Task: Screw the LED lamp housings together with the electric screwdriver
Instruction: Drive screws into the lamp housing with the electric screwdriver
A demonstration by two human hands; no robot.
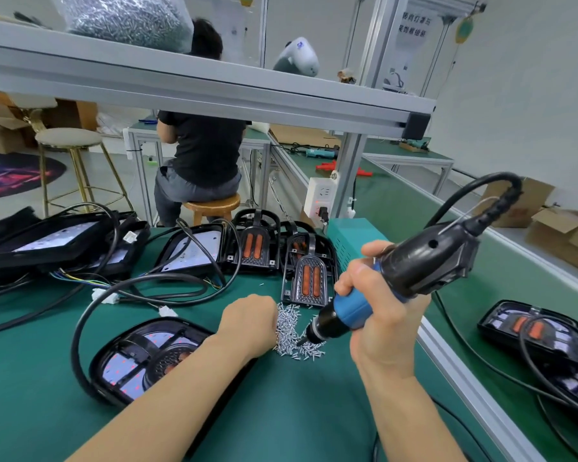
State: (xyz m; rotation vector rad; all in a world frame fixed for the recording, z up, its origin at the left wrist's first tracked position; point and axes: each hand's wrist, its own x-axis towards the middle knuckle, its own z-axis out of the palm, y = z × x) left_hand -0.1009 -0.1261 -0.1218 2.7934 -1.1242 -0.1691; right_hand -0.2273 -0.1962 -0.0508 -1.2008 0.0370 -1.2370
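Observation:
My right hand [377, 315] grips the blue and black electric screwdriver [391, 288], tilted so that its bit points down-left into a pile of small silver screws [294, 331] on the green mat. My left hand [249, 323] lies at the pile's left edge, knuckles up; its fingertips are hidden among the screws. Under my left forearm lies a black LED lamp housing [137, 358] with a looped black cable. Several more housings with orange inserts [309, 278] stand behind the pile.
Stacked housings and tangled cables [64, 248] fill the left of the green bench [281, 411]. A teal power box [351, 238] stands behind my right hand. Another housing [534, 331] lies on the conveyor at right. A person sits on a stool [211, 205] beyond the bench.

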